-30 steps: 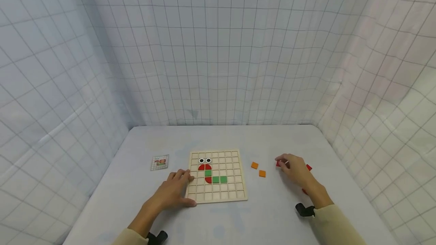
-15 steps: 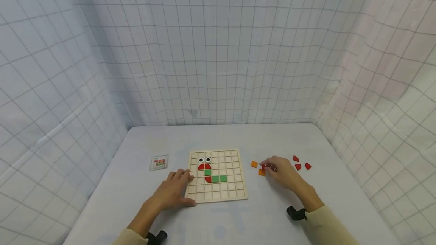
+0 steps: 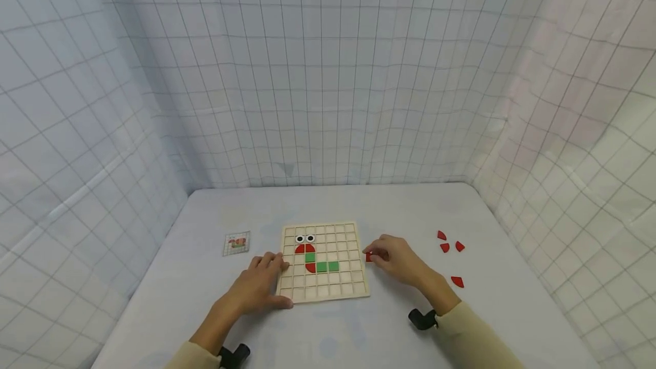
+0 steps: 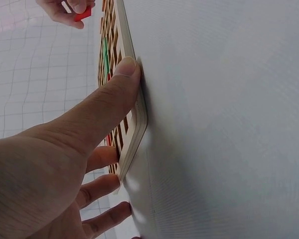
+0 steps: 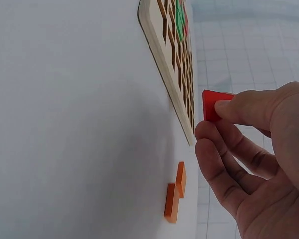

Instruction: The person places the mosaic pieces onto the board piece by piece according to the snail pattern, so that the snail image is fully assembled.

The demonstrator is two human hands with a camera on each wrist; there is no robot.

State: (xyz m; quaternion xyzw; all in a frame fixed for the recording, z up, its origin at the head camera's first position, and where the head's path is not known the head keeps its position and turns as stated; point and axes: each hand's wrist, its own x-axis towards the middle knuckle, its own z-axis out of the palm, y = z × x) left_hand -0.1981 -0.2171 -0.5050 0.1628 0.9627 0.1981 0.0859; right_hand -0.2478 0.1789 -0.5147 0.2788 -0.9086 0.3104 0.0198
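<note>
At the left side of the wooden grid board point(image 3: 338, 289), my left hand point(image 3: 256, 288) rests with fingers spread along the edge. Its thumb point(image 4: 112, 94) presses the front rim near the corner. My right hand point(image 3: 398, 261) pinches a red tile point(image 5: 212, 105) between thumb and fingers, just off the board's right edge and above the table. Fingers cover part of this tile, so its full shape cannot be told. On the board lie two eye tiles point(image 3: 304, 238), several red rounded tiles point(image 3: 310, 267) and green squares point(image 3: 333, 266).
Several red quarter-circle tiles point(image 3: 445, 247) lie on the white table point(image 3: 328, 335) at the right. Two orange tiles point(image 5: 172, 203) lie below the right hand, hidden in the head view. A small picture card point(image 3: 237, 243) sits left of the board. Gridded white curtains point(image 3: 328, 73) surround the table.
My right hand has carried the red tile leftward, from the right-hand pieces past the orange tiles to the board's right edge. The left hand stays in place on the board.
</note>
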